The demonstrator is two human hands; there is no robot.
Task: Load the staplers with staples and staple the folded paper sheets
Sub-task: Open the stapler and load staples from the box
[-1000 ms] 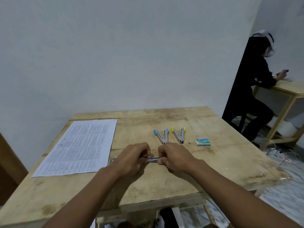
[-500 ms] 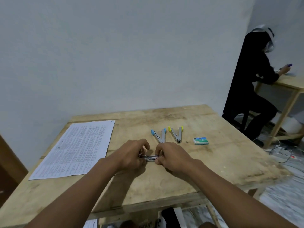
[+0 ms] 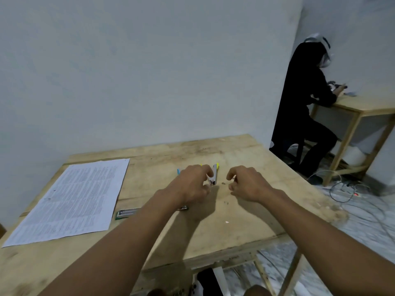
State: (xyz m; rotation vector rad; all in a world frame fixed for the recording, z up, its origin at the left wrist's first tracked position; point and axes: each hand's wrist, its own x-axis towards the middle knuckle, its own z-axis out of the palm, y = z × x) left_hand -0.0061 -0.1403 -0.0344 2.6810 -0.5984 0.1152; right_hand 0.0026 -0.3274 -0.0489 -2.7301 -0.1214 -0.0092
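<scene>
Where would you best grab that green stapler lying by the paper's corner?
On the green stapler, likely the exposed left end, pinched across its narrow width from above: it lies flat on the table, long axis sideways, and the left forearm crosses over its middle.

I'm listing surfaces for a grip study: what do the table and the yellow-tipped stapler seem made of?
Table: looks like unfinished plywood, matte, with pale grain, stains and a frayed corner. Yellow-tipped stapler: silvery, shiny body, probably metal; the yellow tip looks like plastic, though it is too small to be sure.
</scene>
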